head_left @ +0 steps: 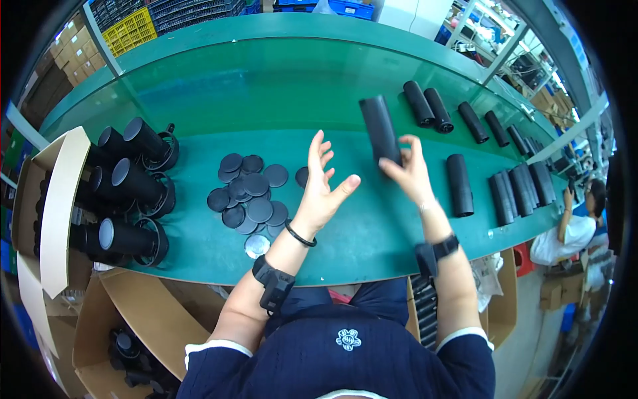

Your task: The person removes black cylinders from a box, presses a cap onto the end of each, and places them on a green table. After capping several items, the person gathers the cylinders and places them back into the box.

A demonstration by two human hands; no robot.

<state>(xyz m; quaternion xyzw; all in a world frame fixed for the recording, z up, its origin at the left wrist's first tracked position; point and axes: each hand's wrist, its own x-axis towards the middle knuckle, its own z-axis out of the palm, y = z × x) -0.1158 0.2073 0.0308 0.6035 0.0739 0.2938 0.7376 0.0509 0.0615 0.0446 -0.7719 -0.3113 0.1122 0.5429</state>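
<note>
My right hand (411,169) grips a black cylindrical tube (380,126) near its lower end, holding it tilted above the green table; the tube is slightly blurred. To its left, my left hand (323,185) is raised with fingers apart and nothing in it. A single black disc (302,177) lies partly hidden behind that hand. Left of it spreads a loose pile of black round discs (256,185), with one silvery disc (257,246) at the near side. Another black tube (459,185) lies on the table right of my right hand.
More black tubes lie at the right (522,189) and far right (425,106). Black cylinders with ring-shaped bases (136,179) stand at the left beside an open carton (66,213). A carton of black parts (126,352) sits below the green table (359,246). Another person (571,226) is at far right.
</note>
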